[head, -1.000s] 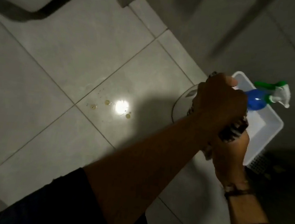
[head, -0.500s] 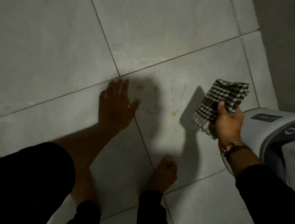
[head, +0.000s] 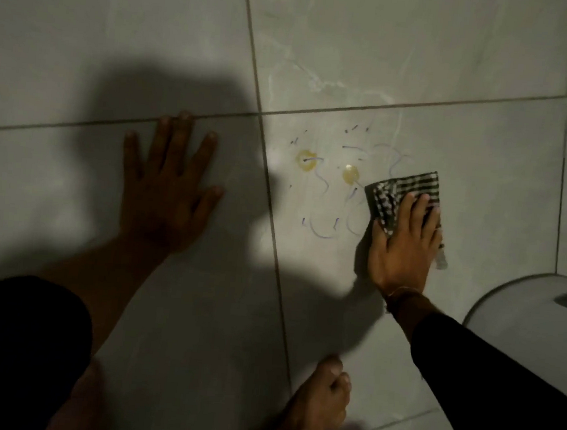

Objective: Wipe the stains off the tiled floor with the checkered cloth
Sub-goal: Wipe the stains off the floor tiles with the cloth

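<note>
The right hand, right of centre in the frame, lies palm-down on the checkered cloth, its fingers spread flat over the fabric and pressing it onto the tiled floor. The cloth is folded into a small pad; its upper edge and left corner show beyond the fingertips, and a pale strip of it sticks out below the little-finger side. A band sits at that wrist, above a dark sleeve.

Just left of the cloth are the stains: two yellowish round spots, one nearly touching the cloth's left corner, with thin bluish squiggles and short dark flecks scattered around them on the same tile.

The left hand, at centre left, rests flat on the neighbouring tile in shadow, fingers wide apart, holding nothing. A bare foot stands on the floor at lower centre. A rounded white object fills the lower right edge.
</note>
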Demonstrator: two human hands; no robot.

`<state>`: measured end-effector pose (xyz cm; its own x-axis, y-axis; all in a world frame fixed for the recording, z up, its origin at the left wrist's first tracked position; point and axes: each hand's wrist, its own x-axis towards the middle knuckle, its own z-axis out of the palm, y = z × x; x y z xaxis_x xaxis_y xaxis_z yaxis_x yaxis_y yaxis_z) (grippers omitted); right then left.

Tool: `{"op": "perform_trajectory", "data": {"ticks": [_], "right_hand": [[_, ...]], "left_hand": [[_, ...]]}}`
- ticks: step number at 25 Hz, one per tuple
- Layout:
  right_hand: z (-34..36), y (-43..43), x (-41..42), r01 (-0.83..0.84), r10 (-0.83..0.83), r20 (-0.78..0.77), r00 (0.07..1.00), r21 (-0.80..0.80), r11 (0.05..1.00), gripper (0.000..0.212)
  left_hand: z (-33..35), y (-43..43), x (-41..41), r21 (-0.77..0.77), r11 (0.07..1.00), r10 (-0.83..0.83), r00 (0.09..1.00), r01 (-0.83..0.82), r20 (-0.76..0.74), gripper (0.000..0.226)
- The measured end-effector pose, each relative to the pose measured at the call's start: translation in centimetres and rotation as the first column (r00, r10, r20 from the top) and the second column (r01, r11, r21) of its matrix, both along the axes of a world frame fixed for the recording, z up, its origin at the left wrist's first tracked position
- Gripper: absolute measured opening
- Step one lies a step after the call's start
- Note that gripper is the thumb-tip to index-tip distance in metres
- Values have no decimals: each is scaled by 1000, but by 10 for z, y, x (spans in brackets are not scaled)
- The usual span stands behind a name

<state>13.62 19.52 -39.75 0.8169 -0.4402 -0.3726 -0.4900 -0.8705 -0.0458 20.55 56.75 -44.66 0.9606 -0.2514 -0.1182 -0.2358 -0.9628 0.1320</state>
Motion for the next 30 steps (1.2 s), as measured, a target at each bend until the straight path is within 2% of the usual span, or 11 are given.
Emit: {"op": "perform_trajectory", "data": {"ticks": [6, 9, 11, 13, 17, 21, 22, 24, 27, 29, 30], "right_hand": [[-23, 10, 118, 139, -129, 127, 983, -71, 988, 81], [-32, 89, 147, -203, 217, 198, 956, -91, 975, 79], [-37, 151, 93, -474, 476, 250, 843, -75, 878, 79], [-30, 180, -1, -562, 549, 199, 812, 17, 827, 82], [-11, 104, -79, -433, 432, 35, 901, 9, 901, 85], [-23, 47, 62, 48, -36, 142, 989, -84, 995, 78], [-28, 59, 83, 16, 3, 181, 983, -100, 995, 78], [-41, 104, 65, -265, 284, 234, 930, -111, 958, 76], [-28, 153, -65, -624, 615, 144, 776, 32, 780, 80], [-20, 111, -118, -626, 625, 42, 780, 55, 778, 78], [-18, 82, -130, -519, 520, -6, 854, 31, 854, 77]], "left_hand": [[-13, 1, -3, -42, 999, -17, 998, 20, 67, 77], [-10, 1, -2, -61, 998, -11, 999, 14, 49, 77], [-7, 2, -1, -58, 998, -8, 999, 10, 34, 78], [-2, 1, -2, -71, 997, -12, 1000, 13, 15, 79], [-1, 1, -2, -68, 998, -10, 1000, 11, 18, 74], [-1, 1, -3, -63, 998, -11, 1000, 12, 21, 73], [-1, 1, -1, -62, 998, -6, 1000, 7, 11, 73], [1, -2, -2, -60, 998, -2, 1000, 2, 2, 73], [3, 0, -2, -63, 998, 1, 1000, -1, -7, 73], [5, 0, -2, -52, 999, -2, 1000, 2, -10, 73], [5, 0, -2, -48, 999, -5, 1000, 5, -10, 73]]}}
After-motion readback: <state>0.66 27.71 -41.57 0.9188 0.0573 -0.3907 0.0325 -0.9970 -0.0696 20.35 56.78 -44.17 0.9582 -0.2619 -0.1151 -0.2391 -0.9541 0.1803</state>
